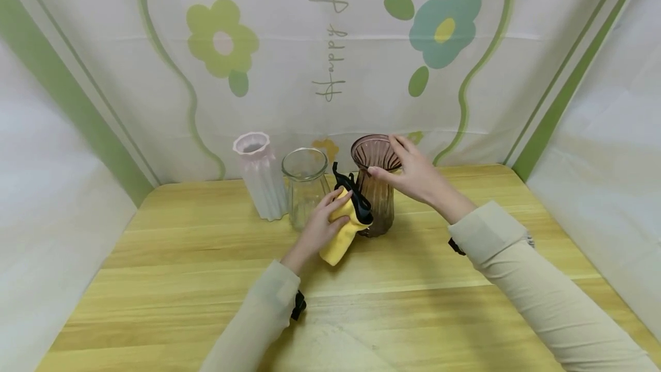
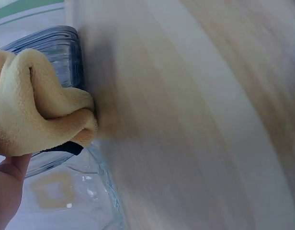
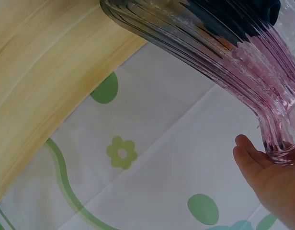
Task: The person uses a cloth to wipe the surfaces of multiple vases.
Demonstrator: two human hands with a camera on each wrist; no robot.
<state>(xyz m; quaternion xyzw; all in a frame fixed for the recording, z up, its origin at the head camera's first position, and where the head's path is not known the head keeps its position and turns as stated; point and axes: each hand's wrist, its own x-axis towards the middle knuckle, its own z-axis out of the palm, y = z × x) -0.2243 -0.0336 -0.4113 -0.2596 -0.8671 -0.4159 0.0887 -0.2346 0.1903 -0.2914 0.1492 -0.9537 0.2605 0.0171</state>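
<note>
My left hand (image 1: 321, 227) grips a folded yellow plush cloth (image 1: 338, 245) with a black strap-like part (image 1: 356, 197) at its top. The cloth is against the lower front left of a ribbed purple glass vase (image 1: 382, 211), which stands upright with a flared rim. At that rim my right hand (image 1: 417, 172) holds the vase, thumb at the front and fingers at the far right side. In the left wrist view the fuzzy cloth (image 2: 37, 105) covers part of the vase. The right wrist view shows the hand (image 3: 272, 191) at the flared end.
A clear glass vase (image 1: 302, 202) stands just left of the cloth. Beside it is a white and pink fluted vase (image 1: 264, 182). All stand near the back of the wooden table (image 1: 196, 240), before a flowered white curtain (image 1: 320, 62).
</note>
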